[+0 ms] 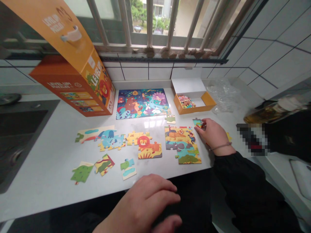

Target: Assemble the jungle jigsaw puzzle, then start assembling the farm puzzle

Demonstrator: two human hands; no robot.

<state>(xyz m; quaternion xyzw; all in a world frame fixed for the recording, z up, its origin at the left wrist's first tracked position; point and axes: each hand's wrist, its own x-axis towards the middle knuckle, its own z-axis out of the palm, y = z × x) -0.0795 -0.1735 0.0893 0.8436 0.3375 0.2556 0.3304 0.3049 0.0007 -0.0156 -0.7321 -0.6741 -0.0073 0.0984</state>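
Note:
My right hand pinches a small green-and-blue puzzle piece at the counter, right above a joined puzzle section with a leopard, a hippo and a crocodile. In front of the counter edge hovers my left hand, fingers apart and holding nothing. Left of the joined section lie a lion section and a blue elephant section. Nearer the edge are a green-and-blue piece, a striped piece and a green tree piece. A loose piece touches the dark picture's lower right corner.
Behind lies a dark forest picture. An open yellow box holds several pieces, with clear plastic wrapping beside it. A tall orange puzzle box stands at left by the sink. At right is a bottle of amber liquid.

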